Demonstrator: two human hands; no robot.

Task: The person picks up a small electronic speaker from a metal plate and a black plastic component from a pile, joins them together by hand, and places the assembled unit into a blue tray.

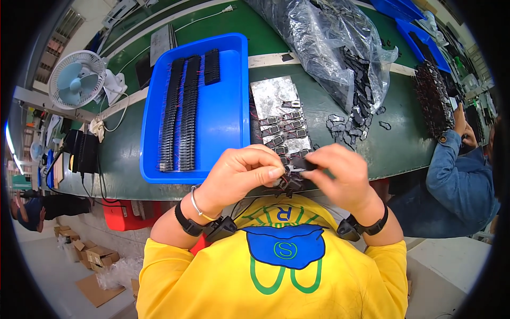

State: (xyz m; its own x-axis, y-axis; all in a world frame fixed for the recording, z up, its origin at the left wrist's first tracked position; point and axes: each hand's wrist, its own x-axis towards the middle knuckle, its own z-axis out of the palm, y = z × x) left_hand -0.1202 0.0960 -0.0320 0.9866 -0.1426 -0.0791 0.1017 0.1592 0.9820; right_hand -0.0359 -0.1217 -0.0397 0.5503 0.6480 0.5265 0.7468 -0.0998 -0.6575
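Note:
My left hand (245, 171) is closed in a pinch at the near edge of the bench, on a small black part with thin wires (289, 183). Just to its right, my right hand (340, 173) pinches a small flat black piece (302, 163) between thumb and fingers. The fingers partly hide both items. Directly beyond my hands lies a worn metal plate (271, 90). Two columns of small black framed parts (293, 125) with dark red wires rest on it.
Left of my hands stands a blue tray (223, 135) with packed rows of black wired parts (188, 117). A clear plastic bag (313, 40) spills flat black pieces (350, 127) at the right. A fan (77, 80) is at far left; a co-worker's sleeve (457, 175) is at right.

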